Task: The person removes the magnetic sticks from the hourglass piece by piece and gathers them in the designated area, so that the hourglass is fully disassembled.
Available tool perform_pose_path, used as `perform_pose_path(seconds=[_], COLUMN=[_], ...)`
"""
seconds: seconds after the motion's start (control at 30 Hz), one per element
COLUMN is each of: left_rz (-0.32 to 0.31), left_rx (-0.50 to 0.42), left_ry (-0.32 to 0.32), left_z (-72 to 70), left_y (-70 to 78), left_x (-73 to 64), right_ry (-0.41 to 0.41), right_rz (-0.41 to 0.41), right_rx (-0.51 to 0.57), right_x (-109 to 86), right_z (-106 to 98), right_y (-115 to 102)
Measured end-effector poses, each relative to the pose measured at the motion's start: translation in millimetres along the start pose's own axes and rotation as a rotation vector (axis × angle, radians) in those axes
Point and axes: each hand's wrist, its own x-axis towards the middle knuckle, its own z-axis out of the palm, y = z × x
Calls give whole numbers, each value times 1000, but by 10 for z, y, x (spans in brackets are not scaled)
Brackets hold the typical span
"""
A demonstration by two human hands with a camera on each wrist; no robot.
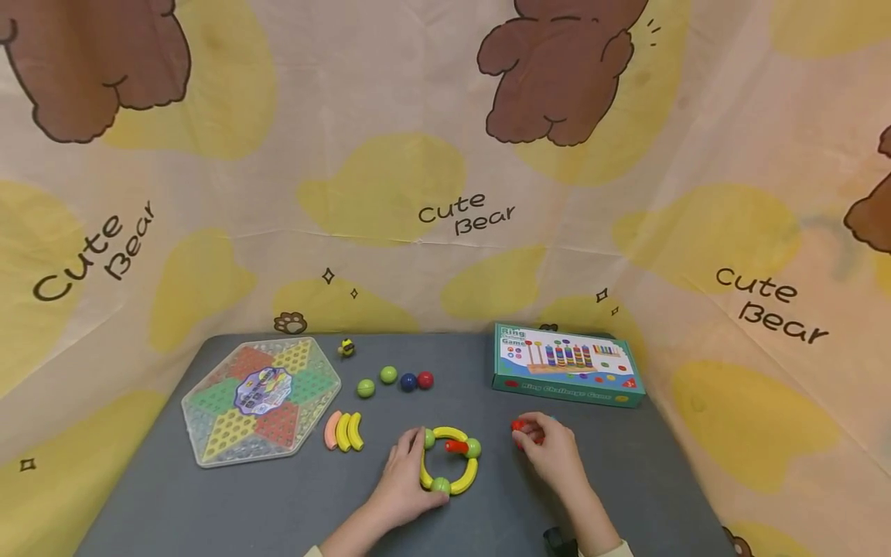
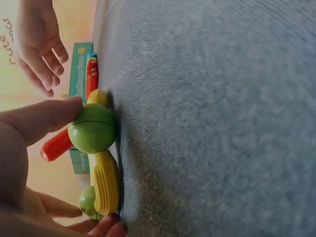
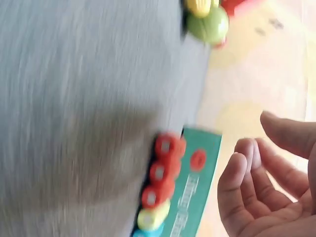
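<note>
My left hand [image 1: 404,478] grips a ring [image 1: 464,483] of curved yellow pieces and green balls lying on the table. In the left wrist view its thumb presses on a green ball [image 2: 93,129], with the other fingers around the ring's far side. A red stick [image 1: 455,446] juts from the ring's right-hand ball and points inward. My right hand [image 1: 553,449] hovers above a row of red sticks [image 1: 518,425], fingers loosely bent. The right wrist view shows that hand [image 3: 266,182] holding nothing, apart from the red pieces [image 3: 165,170] and the yellow piece [image 3: 153,217] beside them.
A green game box [image 1: 567,367] stands at the back right. On the left lies a hexagonal checkers board [image 1: 323,402]. Between them are two green balls [image 1: 388,375], a blue ball [image 1: 408,382], a red ball [image 1: 425,380], curved pieces [image 1: 343,432] and a small bee figure [image 1: 346,348].
</note>
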Motion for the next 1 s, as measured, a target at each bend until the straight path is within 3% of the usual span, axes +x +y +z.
perform_pose_path(seconds=[0.23, 0.4, 0.63, 1.0], left_rz=[-22, 10, 48, 24], left_rx=[-51, -30, -12, -22], left_ry=[-12, -6, -49, -52], left_z=[-18, -18, -35, -53], left_y=[1, 11, 23, -2], left_x=[-13, -19, -38, -13], right_ry=[-180, -241, -257, -247], right_rz=[-129, -194, -217, -293], right_rx=[29, 23, -28, -189], right_x=[-50, -60, -74, -74], right_z=[266, 431, 567, 641], right_y=[-166, -243, -263, -318])
